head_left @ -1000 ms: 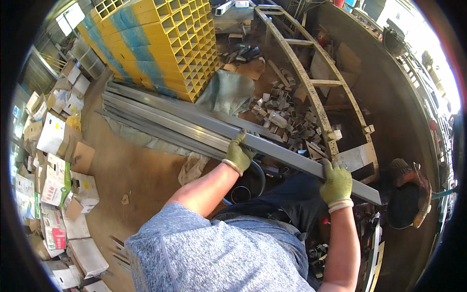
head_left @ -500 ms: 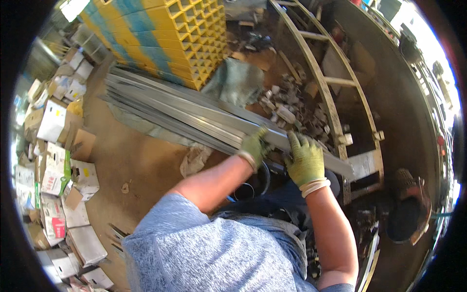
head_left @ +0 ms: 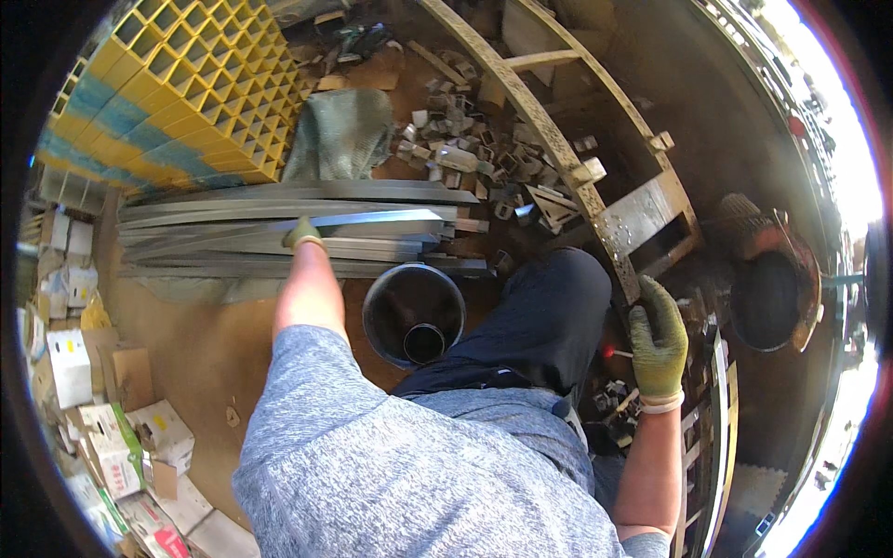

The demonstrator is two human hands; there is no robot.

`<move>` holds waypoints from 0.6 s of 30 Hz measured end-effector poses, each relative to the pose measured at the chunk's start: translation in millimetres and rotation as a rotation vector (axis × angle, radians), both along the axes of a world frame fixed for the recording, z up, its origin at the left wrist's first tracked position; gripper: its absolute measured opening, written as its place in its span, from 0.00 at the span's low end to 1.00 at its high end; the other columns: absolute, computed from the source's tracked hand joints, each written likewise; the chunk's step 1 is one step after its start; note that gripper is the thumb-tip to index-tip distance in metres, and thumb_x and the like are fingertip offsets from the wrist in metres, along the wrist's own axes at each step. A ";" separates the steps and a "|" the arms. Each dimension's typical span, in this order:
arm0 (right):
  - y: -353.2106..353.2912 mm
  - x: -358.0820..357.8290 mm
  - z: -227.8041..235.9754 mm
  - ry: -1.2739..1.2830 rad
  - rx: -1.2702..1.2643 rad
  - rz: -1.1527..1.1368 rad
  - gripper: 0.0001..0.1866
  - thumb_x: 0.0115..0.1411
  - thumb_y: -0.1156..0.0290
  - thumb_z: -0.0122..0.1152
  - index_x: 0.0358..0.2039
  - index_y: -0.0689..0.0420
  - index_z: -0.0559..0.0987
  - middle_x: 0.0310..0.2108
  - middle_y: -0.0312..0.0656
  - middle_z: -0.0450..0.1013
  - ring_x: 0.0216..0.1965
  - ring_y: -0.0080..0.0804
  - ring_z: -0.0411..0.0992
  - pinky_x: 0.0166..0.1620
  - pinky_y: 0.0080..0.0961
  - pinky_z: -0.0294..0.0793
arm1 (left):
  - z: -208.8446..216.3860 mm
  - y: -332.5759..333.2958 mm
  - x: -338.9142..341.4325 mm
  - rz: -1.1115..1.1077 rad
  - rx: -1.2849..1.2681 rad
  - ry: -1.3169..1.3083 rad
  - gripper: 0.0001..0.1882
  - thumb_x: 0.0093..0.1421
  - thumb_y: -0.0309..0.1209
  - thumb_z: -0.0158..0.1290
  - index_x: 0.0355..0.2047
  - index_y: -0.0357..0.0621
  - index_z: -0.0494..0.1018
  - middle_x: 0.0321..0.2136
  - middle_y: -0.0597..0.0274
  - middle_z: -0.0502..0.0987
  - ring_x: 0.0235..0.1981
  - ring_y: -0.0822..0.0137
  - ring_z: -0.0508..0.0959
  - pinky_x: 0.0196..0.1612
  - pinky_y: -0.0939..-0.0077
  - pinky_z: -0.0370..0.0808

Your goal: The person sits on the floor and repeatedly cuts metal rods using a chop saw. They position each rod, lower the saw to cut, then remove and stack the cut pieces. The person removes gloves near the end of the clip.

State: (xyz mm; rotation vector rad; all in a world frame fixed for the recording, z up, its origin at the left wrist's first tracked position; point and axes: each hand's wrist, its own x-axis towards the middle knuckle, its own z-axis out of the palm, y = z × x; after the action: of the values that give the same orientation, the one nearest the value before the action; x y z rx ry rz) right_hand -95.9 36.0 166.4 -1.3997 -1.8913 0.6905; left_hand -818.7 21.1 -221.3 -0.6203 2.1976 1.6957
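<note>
In a yellow-green work glove, my left hand point(head_left: 304, 234) is closed on a long grey metal profile point(head_left: 386, 219). That profile lies over a stack of similar metal profiles point(head_left: 223, 244); my fingertips are partly hidden. My right hand point(head_left: 659, 339), gloved the same way, holds nothing, its thumb apart from its slightly bent fingers. It is beside the lower end of a ladder-like metal frame point(head_left: 549, 139); whether it touches the frame I cannot tell. A lever with a red knob point(head_left: 609, 352) is just left of this hand.
A round dark bucket point(head_left: 414, 312) stands by my leg. Yellow stacked tubes point(head_left: 186, 93) rise at the far left, near a grey-green cloth point(head_left: 339, 135). Metal offcuts point(head_left: 456, 158) litter the floor beyond. Cardboard boxes point(head_left: 70, 367) line the left; a rusty round-mouthed machine part point(head_left: 772, 288) is at right.
Both hands were on one metal profile. My left hand has moved left with it over the stack, while my right hand has let go and come back right. The view has turned.
</note>
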 end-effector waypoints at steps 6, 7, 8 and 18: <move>-51.8 62.3 -7.6 0.054 0.018 -0.248 0.24 0.75 0.86 0.68 0.69 0.63 0.87 0.67 0.50 0.87 0.68 0.41 0.85 0.72 0.36 0.82 | 40.6 35.5 36.7 -0.639 -0.493 0.524 0.44 0.70 0.53 0.70 0.74 0.29 0.78 0.74 0.32 0.79 0.75 0.42 0.81 0.75 0.51 0.80; -63.6 77.6 -8.9 0.022 0.066 -0.310 0.23 0.75 0.85 0.69 0.69 0.62 0.88 0.66 0.50 0.88 0.67 0.40 0.86 0.73 0.36 0.82 | 51.7 54.2 75.8 -0.682 -0.258 0.619 0.41 0.72 0.50 0.69 0.74 0.30 0.78 0.73 0.34 0.80 0.74 0.44 0.82 0.74 0.53 0.81; -73.2 92.4 -14.0 0.038 0.071 -0.387 0.23 0.75 0.82 0.71 0.68 0.62 0.88 0.65 0.50 0.88 0.66 0.39 0.86 0.72 0.35 0.82 | 66.4 67.4 117.5 -0.743 -0.057 0.665 0.38 0.74 0.47 0.67 0.74 0.31 0.79 0.72 0.36 0.81 0.72 0.46 0.82 0.73 0.55 0.82; -135.0 346.9 -107.7 1.206 0.099 -1.319 0.28 0.82 0.61 0.75 0.77 0.53 0.80 0.69 0.43 0.86 0.62 0.39 0.88 0.59 0.34 0.88 | 297.3 113.3 495.4 -1.759 1.062 0.685 0.17 0.87 0.21 0.54 0.70 0.34 0.83 0.67 0.49 0.88 0.63 0.61 0.89 0.66 0.65 0.87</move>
State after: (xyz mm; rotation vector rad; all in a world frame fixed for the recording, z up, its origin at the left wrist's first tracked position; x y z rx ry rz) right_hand 250.9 -98.9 58.7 -1.3013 0.0458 0.4829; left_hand -323.3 134.3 76.0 1.7329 0.7662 1.4380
